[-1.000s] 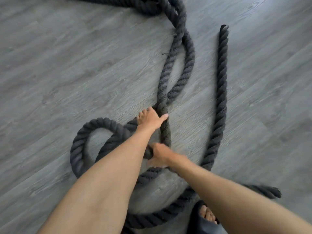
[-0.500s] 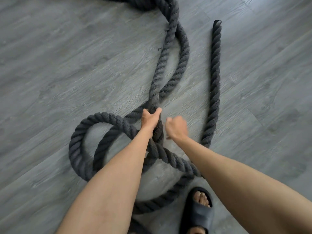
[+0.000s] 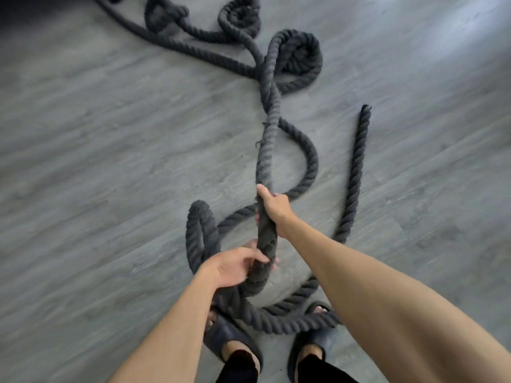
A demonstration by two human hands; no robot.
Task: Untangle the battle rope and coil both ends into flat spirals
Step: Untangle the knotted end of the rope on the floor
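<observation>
Centre frame, just ahead of the feet: both hands are clamped on one raised strand of the battle rope (image 3: 269, 117). The right hand (image 3: 273, 208) is higher and farther out, with its fingers wrapped round the strand and the thumb lying along it. The left hand (image 3: 235, 268) grips the same strand lower down, nearer the body, fingers curled under and thumb over the top. The hands are apart, with a short, motion-blurred stretch of rope between them.

From the right hand the strand climbs away to the far tangle and crosses over other runs there. Two rough coils sit at that end: a larger coil (image 3: 301, 53) on the right and a smaller coil (image 3: 240, 17) beyond it to the left.

Below the left hand the rope drops and curves across the floor (image 3: 96, 161), lying against the front of both sandals (image 3: 229, 338). A narrow loop (image 3: 200, 233) sits just left of the hands.

The free end (image 3: 365, 109) lies on the right as a near-straight run, uncoiled and well apart from the raised strand.

Grey plank floor spreads wide to the left of the rope and to the right past the free end.
</observation>
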